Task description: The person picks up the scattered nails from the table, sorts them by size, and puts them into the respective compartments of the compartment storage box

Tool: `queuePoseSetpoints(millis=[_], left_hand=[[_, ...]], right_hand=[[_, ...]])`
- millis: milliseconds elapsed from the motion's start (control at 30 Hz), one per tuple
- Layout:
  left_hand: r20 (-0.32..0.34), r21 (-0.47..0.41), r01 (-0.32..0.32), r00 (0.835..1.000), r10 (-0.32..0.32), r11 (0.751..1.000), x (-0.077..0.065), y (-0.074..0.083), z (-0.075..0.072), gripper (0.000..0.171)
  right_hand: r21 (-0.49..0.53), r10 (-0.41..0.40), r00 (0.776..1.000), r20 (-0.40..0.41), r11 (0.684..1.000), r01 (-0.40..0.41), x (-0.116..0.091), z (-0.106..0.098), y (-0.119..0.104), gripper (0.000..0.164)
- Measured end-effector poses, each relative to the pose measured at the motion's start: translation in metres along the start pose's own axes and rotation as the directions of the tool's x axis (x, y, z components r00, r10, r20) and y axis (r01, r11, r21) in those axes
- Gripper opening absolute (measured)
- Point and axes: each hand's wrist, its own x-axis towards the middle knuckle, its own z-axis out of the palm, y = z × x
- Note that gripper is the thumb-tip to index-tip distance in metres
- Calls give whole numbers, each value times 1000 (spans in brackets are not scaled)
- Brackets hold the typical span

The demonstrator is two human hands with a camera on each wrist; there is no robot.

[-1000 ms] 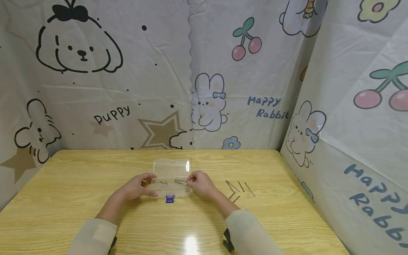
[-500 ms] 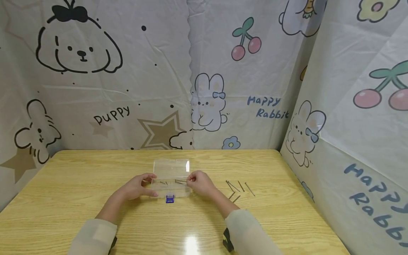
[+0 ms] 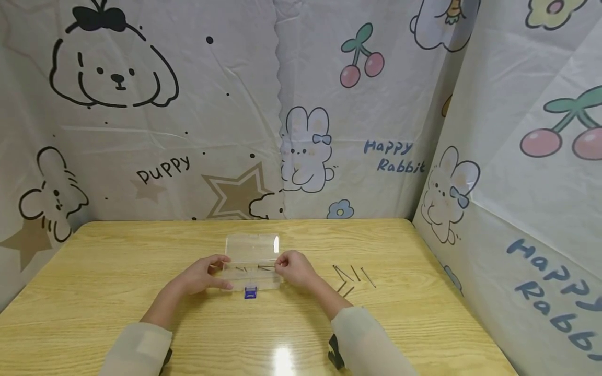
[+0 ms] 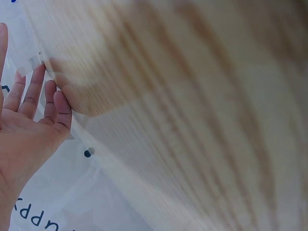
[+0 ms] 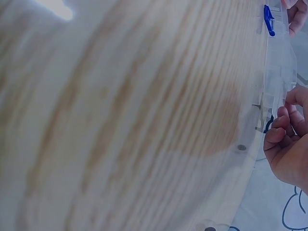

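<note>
My left hand (image 3: 202,275) is gripping the left end of the clear box (image 3: 270,285), thumb spread well away from the fingers, the thumb lying at the front corner and the fingertips bending in near the back one. My right hand (image 3: 297,271) is working at the opposite end, thumb and forefinger brought close together and the other fingers curling in beneath; a longer nail (image 3: 265,267) in the right-hand section is reaching up to those fingertips, though I cannot tell whether I am pinching it or the box wall. Shorter nails (image 3: 240,269) are lying in the left-hand section. The box is sitting on the wooden table (image 3: 141,250) between my hands, its clear lid (image 3: 252,248) standing open behind and its blue latch (image 3: 250,293) hanging at the front. My right hand is covering the box's right back corner. Several loose nails (image 3: 355,273) are lying to the right of the box, the closest just beside my right forearm, and a printed cloth (image 3: 188,125) is hanging beyond the table's far edge.
</note>
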Motion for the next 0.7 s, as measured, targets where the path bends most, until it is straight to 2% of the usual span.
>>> queuePoseSetpoints(millis=[433, 700], left_hand=[[0, 4, 1, 1000, -1, 1000, 0, 0, 0, 71], [2, 3, -1, 1000, 1, 1000, 0, -1, 0, 71]], right_hand=[[17, 11, 1000, -13, 1000, -11, -2, -2, -3, 12], [-9, 22, 1000, -11, 1000, -22, -4, -12, -4, 13]])
